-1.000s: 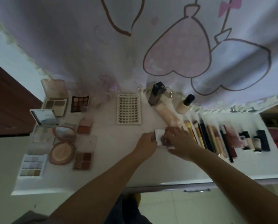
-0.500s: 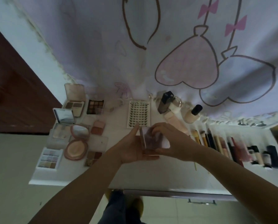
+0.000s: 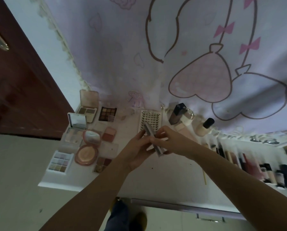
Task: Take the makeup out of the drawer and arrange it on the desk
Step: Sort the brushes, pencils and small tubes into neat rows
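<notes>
Now both hands, left hand (image 3: pixel 136 152) and right hand (image 3: pixel 169 142), pinch the small compact (image 3: pixel 153 140) above the desk (image 3: pixel 139 180), turned edge-on since half a second ago; its long axis runs from 11 to 5 o'clock, before the lash tray (image 3: pixel 150 119).

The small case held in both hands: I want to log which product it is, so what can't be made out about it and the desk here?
- Small case: seen edge-on in the head view; the left hand and right hand cover its faces, so contents and label are hidden.
- Lash tray: lower part hidden behind the hands.
- Row of tubes at right: blurred, labels unreadable.
- Drawer: only its front shows.
</notes>
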The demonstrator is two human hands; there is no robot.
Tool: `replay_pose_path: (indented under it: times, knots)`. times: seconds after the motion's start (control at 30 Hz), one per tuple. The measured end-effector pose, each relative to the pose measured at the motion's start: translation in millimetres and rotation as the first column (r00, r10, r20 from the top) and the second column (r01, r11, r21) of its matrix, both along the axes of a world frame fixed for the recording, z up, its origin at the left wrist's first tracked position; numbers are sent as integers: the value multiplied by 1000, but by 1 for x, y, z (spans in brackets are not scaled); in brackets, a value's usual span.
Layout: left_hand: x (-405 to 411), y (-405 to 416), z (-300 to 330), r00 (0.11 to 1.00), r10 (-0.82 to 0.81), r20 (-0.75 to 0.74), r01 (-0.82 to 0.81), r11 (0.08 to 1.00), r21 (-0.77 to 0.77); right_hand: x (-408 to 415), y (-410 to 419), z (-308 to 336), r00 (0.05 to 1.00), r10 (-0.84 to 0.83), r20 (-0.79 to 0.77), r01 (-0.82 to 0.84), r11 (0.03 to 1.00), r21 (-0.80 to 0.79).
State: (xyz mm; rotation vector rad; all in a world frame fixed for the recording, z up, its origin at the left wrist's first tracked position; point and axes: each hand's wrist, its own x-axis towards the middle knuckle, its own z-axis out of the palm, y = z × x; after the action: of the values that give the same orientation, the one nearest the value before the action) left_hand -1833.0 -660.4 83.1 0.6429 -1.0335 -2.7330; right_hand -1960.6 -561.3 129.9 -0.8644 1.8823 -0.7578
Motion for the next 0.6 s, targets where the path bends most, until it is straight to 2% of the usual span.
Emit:
replay_pose_path:
  times: [0.17, 0.33, 0.43, 0.5, 0.6]
  knots:
    - [5, -1, 6, 1000, 20, 11, -19, 997, -79, -1, -2, 2, 984, -54, 168, 63, 997, -52]
    - [6, -4, 8, 1000, 7, 28, -3, 991, -136, 3, -1, 0, 974, -77, 213, 97, 991, -87]
    - [9, -5, 3, 999, 45, 28, -42, 995, -91, -2, 1, -5, 953, -152, 263, 175, 982, -65]
    - [11, -8, -1, 996, 78, 36, -76, 995, -68, -7, 2, -7, 909, -198, 367, 238, 969, -67]
    - [16, -13, -6, 994, 95, 48, -94, 995, -21, -16, 3, -8, 835, -169, 523, 235, 970, -62]
